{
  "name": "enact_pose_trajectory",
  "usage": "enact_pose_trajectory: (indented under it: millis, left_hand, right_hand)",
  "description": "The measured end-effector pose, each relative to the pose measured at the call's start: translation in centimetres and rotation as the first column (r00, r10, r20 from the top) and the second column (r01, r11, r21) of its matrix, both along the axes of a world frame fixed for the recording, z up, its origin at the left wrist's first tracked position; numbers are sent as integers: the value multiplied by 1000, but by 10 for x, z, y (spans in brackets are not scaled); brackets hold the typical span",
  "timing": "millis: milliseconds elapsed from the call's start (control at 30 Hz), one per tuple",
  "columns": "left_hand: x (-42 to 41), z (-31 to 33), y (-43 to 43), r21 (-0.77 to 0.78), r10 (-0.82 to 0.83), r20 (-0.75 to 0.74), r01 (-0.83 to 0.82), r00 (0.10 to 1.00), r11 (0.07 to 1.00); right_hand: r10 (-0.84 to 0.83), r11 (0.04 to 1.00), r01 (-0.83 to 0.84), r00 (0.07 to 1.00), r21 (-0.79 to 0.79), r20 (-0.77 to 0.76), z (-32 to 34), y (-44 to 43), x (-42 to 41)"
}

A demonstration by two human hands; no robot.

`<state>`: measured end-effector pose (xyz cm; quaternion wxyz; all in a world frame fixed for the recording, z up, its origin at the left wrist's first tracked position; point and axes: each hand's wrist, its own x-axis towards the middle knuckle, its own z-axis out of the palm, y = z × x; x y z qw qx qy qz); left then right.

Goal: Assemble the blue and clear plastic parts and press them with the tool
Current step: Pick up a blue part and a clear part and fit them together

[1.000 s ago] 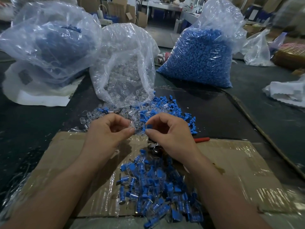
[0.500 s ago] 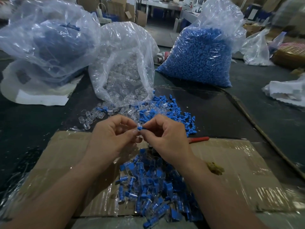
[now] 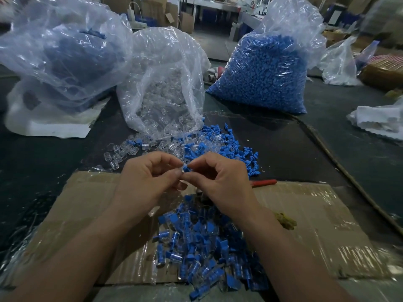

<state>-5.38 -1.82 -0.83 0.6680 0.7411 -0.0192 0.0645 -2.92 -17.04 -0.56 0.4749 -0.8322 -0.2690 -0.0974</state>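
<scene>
Where the two hands meet above the far edge of the cardboard sheet (image 3: 305,214), a small blue part (image 3: 186,168) is pinched between the fingertips of the left hand (image 3: 150,177) and the right hand (image 3: 220,182), both with fingers curled round it. Whether a clear piece is held with it cannot be told. A pile of joined blue-and-clear pieces (image 3: 202,247) is spread on the cardboard below the wrists. On the desk (image 3: 338,149) just beyond the hands, loose blue and clear parts (image 3: 218,147) are scattered at the mouth of a bag of clear parts (image 3: 165,88). A bag of blue parts (image 3: 266,70) is stood to its right. A red tool handle (image 3: 263,182) is seen just right of the right hand.
</scene>
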Motion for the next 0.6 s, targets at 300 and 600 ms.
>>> enact_pose_trajectory:
  millis: [300,600]
  left_hand:
    - [-1,6,1,-184,-37,-106,16,994,983]
    - [-2,6,2,-217,-34,-162,-2,986,976]
  right_hand:
    - [51,998,-54,994,28,95,-1,-1,1]
    - [112,993,-114,991,19,77,-3,-3,3]
